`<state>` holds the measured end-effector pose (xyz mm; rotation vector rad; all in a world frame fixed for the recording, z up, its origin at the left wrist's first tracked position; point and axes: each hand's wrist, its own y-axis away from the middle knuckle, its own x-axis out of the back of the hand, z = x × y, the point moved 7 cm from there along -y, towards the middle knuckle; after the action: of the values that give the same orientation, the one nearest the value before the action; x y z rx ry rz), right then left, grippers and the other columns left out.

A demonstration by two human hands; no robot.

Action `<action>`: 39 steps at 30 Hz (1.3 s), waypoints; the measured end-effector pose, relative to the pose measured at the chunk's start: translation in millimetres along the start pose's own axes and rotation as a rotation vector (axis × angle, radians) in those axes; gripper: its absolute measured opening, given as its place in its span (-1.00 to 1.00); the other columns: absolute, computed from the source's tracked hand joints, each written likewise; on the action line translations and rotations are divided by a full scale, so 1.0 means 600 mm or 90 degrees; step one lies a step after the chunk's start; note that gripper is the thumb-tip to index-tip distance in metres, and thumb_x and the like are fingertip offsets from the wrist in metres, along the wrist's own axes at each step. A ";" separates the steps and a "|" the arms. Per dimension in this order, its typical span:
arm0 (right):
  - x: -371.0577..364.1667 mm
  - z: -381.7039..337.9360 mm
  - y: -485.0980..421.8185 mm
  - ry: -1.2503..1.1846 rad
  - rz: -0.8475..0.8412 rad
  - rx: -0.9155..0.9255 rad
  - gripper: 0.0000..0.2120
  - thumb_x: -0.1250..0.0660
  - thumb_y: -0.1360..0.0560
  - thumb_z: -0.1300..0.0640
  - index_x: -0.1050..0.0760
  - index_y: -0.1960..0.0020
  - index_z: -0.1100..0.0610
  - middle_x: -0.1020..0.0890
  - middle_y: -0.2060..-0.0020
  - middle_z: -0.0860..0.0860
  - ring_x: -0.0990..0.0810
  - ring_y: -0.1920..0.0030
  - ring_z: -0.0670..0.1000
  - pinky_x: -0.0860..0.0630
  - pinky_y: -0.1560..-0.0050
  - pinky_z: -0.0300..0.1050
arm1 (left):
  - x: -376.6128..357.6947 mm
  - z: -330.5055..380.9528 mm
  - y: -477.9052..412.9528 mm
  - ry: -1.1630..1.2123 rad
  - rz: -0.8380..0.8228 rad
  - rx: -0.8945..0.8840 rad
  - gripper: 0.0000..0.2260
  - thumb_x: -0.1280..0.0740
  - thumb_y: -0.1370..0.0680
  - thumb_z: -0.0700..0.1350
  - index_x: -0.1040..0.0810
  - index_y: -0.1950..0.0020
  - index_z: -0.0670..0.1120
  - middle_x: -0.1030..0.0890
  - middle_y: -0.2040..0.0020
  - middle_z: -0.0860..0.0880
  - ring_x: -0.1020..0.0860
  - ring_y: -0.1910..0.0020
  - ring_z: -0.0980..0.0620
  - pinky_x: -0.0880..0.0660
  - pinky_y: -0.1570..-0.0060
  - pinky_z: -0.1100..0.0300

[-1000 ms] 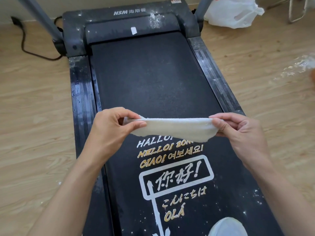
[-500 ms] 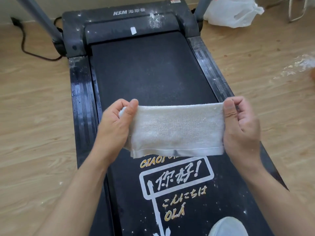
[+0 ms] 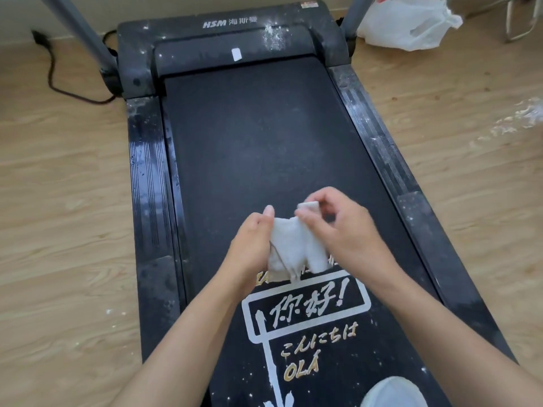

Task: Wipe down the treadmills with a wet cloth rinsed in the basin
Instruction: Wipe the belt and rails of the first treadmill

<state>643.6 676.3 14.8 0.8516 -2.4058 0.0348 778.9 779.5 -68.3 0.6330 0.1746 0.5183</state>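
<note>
A black treadmill (image 3: 249,136) stretches away from me on a wooden floor. White dust speckles its motor cover and side rails. Over the printed part of the belt I hold a white cloth (image 3: 293,248), folded over between my hands. My left hand (image 3: 249,248) grips its left side, thumb on top. My right hand (image 3: 338,227) pinches the cloth's upper right corner close beside the left hand. The cloth's lower edge hangs free above the belt. No basin is in view.
Grey uprights (image 3: 79,33) rise at both front corners of the treadmill. A black power cable (image 3: 58,83) lies on the floor at the left. A white plastic bag (image 3: 408,22) sits at the back right. White powder (image 3: 511,118) is scattered on the floor at the right. A white shoe (image 3: 393,392) stands on the belt.
The cloth was stretched flat between my hands. My right hand has now moved left to meet the left hand, folding the cloth in half.
</note>
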 end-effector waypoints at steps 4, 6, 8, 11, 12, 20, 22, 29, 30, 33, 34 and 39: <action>-0.037 -0.043 0.025 -0.015 -0.227 0.016 -0.73 -0.26 -0.70 -0.15 -0.53 -0.37 -0.20 -0.75 0.03 -0.09 -0.75 0.21 -0.01 -0.68 0.01 0.02 | -0.026 0.021 0.014 0.110 -0.116 0.018 -0.29 -0.12 -0.47 0.60 -0.69 0.04 0.01 -0.72 -0.03 -0.21 -0.67 0.02 -0.17 -0.52 -0.04 -0.09; 0.001 -0.045 0.021 -0.116 -0.156 0.012 -0.77 -0.24 -0.73 0.02 -0.61 -0.31 -0.08 -0.76 0.07 -0.01 -0.75 0.24 0.08 -0.70 0.09 0.00 | -0.016 0.026 0.015 0.108 -0.098 0.002 -0.35 -0.29 -0.44 0.54 -0.63 -0.01 -0.05 -0.65 0.09 -0.14 -0.59 0.13 -0.12 -0.46 0.08 -0.04; 0.041 -0.026 0.017 -0.166 -0.056 0.002 -0.83 -0.31 -0.70 0.14 -0.65 -0.19 -0.02 -0.76 0.12 0.04 -0.73 0.23 0.13 -0.66 0.14 0.01 | -0.006 0.025 0.013 0.105 -0.075 -0.031 -0.55 -0.46 -0.47 0.28 -0.54 -0.04 -0.08 -0.61 0.13 -0.07 -0.56 0.17 -0.09 -0.47 0.20 0.02; 0.041 0.011 0.028 -0.076 -0.033 0.011 -0.90 -0.44 -0.62 0.14 -0.68 -0.06 -0.05 -0.75 0.14 -0.02 -0.70 0.15 0.14 -0.62 0.05 0.06 | -0.004 0.026 0.013 0.131 -0.076 -0.070 -0.75 -0.44 -0.54 0.04 -0.49 -0.02 -0.09 -0.58 0.19 -0.05 -0.54 0.22 -0.08 -0.46 0.30 0.07; 0.025 0.019 0.038 -0.068 -0.064 0.008 -0.90 -0.46 -0.61 0.13 -0.69 -0.05 -0.06 -0.75 0.15 -0.04 -0.70 0.14 0.15 -0.60 0.06 0.02 | -0.002 0.028 0.013 0.135 -0.068 -0.078 -0.76 -0.43 -0.54 0.04 -0.49 -0.01 -0.08 -0.57 0.21 -0.04 -0.53 0.24 -0.06 -0.45 0.30 0.08; -0.037 0.049 0.093 -0.174 -0.119 -0.091 -0.81 -0.45 -0.58 -0.06 -0.64 0.10 0.04 -0.72 0.27 0.09 -0.67 0.35 0.05 -0.51 0.25 -0.07 | 0.015 0.065 0.026 0.141 -0.053 -0.156 -0.85 -0.30 -0.60 -0.10 -0.38 0.11 -0.11 -0.36 0.21 -0.13 -0.37 0.25 -0.11 -0.36 0.40 0.11; 0.013 0.060 0.073 -0.226 0.057 -0.094 -0.74 -0.47 -0.51 -0.11 -0.61 -0.03 0.06 -0.72 0.14 0.06 -0.72 0.17 0.02 -0.60 0.14 -0.03 | 0.018 0.083 0.036 0.155 -0.088 -0.183 -0.84 -0.27 -0.55 -0.15 -0.33 0.18 -0.08 -0.34 0.25 -0.11 -0.38 0.30 -0.09 -0.37 0.43 0.11; -0.015 0.063 0.042 -0.425 -0.057 -0.158 -0.80 -0.43 -0.62 0.12 -0.67 -0.18 0.20 -0.74 -0.02 0.15 -0.72 0.03 0.05 -0.68 0.03 -0.06 | 0.024 0.116 0.051 0.108 -0.137 -0.252 -0.78 -0.25 -0.49 -0.19 -0.21 0.23 -0.04 -0.27 0.31 -0.03 -0.28 0.34 0.00 -0.28 0.39 0.10; -0.024 0.072 0.045 -0.468 -0.052 -0.184 -0.82 -0.41 -0.63 0.17 -0.67 -0.17 0.24 -0.74 0.01 0.17 -0.72 0.07 0.05 -0.67 0.04 -0.10 | 0.026 0.119 0.051 0.104 -0.133 -0.259 -0.77 -0.25 -0.49 -0.19 -0.20 0.22 -0.05 -0.27 0.31 -0.03 -0.28 0.34 0.00 -0.26 0.38 0.09; -0.049 0.106 0.057 -0.638 -0.033 -0.314 -0.82 -0.38 -0.62 0.28 -0.64 -0.20 0.29 -0.72 0.04 0.18 -0.70 0.14 0.02 -0.68 0.12 -0.16 | 0.032 0.122 0.054 0.098 -0.125 -0.271 -0.78 -0.26 -0.49 -0.19 -0.22 0.23 -0.04 -0.29 0.31 -0.01 -0.31 0.33 0.02 -0.29 0.38 0.10; -0.057 0.117 0.063 -0.668 -0.036 -0.362 -0.81 -0.36 -0.63 0.31 -0.62 -0.23 0.29 -0.72 0.03 0.19 -0.71 0.17 0.03 -0.69 0.16 -0.17 | 0.033 0.121 0.055 0.093 -0.124 -0.274 -0.79 -0.26 -0.49 -0.19 -0.24 0.24 -0.03 -0.30 0.31 -0.01 -0.34 0.33 0.04 -0.31 0.38 0.11; -0.033 0.116 0.062 -0.528 -0.024 -0.212 -0.67 -0.27 -0.65 0.21 -0.55 -0.39 0.12 -0.65 -0.31 0.13 -0.65 -0.32 0.10 -0.60 -0.28 0.07 | 0.032 0.114 0.058 0.098 -0.163 -0.262 -0.80 -0.26 -0.49 -0.19 -0.25 0.23 -0.03 -0.32 0.32 -0.02 -0.39 0.36 0.01 -0.32 0.42 0.12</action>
<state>598.3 702.5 -47.6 0.8509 -3.0020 -0.8642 802.4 777.7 7.1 0.1639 0.2815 0.3407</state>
